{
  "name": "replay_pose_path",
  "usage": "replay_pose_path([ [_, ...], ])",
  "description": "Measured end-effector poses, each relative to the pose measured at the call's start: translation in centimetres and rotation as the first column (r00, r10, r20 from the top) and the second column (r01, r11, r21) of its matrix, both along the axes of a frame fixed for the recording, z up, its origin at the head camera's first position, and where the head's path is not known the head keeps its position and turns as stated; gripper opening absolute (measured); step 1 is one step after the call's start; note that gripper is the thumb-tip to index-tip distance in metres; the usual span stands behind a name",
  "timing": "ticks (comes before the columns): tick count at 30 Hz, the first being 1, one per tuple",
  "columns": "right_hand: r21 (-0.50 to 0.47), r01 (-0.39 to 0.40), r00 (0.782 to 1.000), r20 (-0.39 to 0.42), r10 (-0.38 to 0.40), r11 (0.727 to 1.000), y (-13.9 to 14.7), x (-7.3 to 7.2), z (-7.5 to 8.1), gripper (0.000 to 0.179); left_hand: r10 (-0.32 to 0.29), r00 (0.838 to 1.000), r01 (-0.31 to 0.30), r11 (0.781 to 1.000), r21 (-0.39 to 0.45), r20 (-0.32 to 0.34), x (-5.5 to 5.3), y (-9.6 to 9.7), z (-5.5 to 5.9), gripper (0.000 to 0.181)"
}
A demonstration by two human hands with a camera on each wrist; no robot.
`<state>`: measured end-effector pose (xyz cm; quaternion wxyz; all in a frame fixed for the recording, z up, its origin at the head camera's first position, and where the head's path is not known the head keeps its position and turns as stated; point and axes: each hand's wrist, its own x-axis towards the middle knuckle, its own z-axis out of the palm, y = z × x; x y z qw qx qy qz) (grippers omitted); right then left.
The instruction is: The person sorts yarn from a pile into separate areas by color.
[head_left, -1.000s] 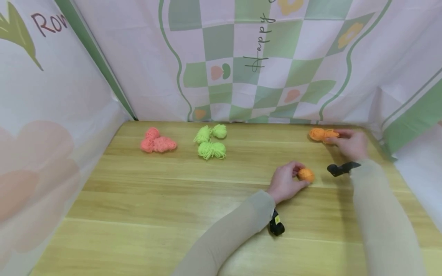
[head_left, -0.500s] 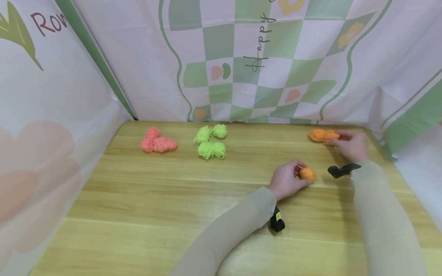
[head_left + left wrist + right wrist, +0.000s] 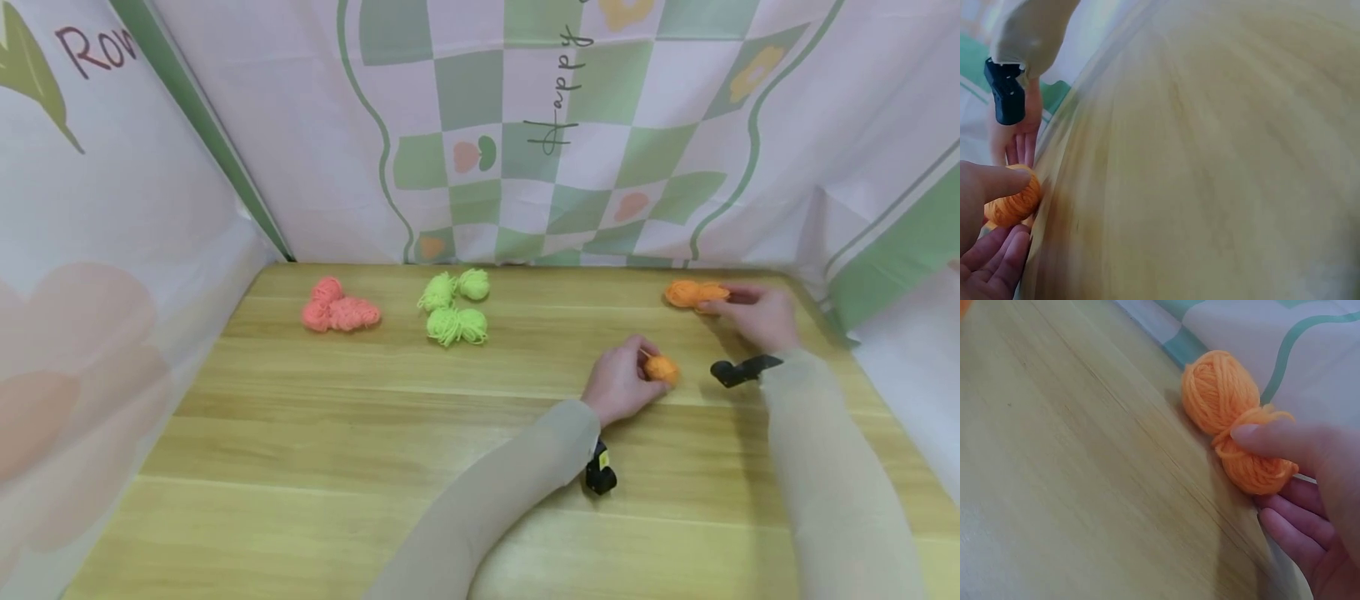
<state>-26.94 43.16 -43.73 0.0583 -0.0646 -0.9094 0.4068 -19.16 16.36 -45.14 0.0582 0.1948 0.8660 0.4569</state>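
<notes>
My left hand (image 3: pixel 621 383) pinches an orange yarn ball (image 3: pixel 662 369) between thumb and fingers over the right part of the table. In the left wrist view the thumb lies across this yarn ball (image 3: pixel 1013 203) with the fingers beneath it. Near the back right corner my right hand (image 3: pixel 761 317) grips another orange yarn ball (image 3: pixel 1257 469), thumb on top and fingers below. A further orange yarn ball (image 3: pixel 1219 390) sits right against that one on its left, by the back curtain. Strands of yarn lie over the place where the two meet.
Several lime green yarn balls (image 3: pixel 457 325) sit clustered at the back of the wooden table (image 3: pixel 337 467). Left of them is a group of coral pink yarn balls (image 3: pixel 341 312). A patterned curtain (image 3: pixel 472 92) borders the back edge, with cloth on both sides.
My left hand has moved slightly toward the back of the table with its orange yarn ball. The right hand stays at the back right with its yarn ball. The head view has shifted a little.
</notes>
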Motion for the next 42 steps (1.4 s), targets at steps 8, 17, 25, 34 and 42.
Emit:
replay_pose_path([
  [8,-0.046,-0.001,1.000,0.005,0.001,0.999,-0.3,0.8,0.1,0.073,0.005,1.000,-0.005,1.000,0.019,-0.015,-0.7,-0.1,-0.3,0.042],
  [17,-0.040,-0.013,1.000,0.011,0.014,0.999,-0.9,1.4,0.6,0.070,-0.019,0.998,0.012,0.995,-0.097,-0.068,-1.7,0.2,0.0,0.052],
  [25,-0.055,-0.012,0.998,0.062,0.015,0.998,-0.8,1.6,0.7,0.080,-0.028,0.994,0.006,0.978,-0.208,-0.102,-2.1,1.2,0.5,0.060],
  [34,-0.024,0.005,0.996,0.084,-0.003,1.000,-0.4,1.3,0.4,0.083,0.030,0.988,-0.077,0.944,-0.320,-0.150,-2.3,2.2,0.8,0.048],
  [42,-0.050,-0.001,0.996,0.094,0.006,0.999,-0.5,1.4,0.3,0.085,-0.010,0.988,-0.055,0.909,-0.413,-0.153,-2.5,2.4,1.3,0.051],
])
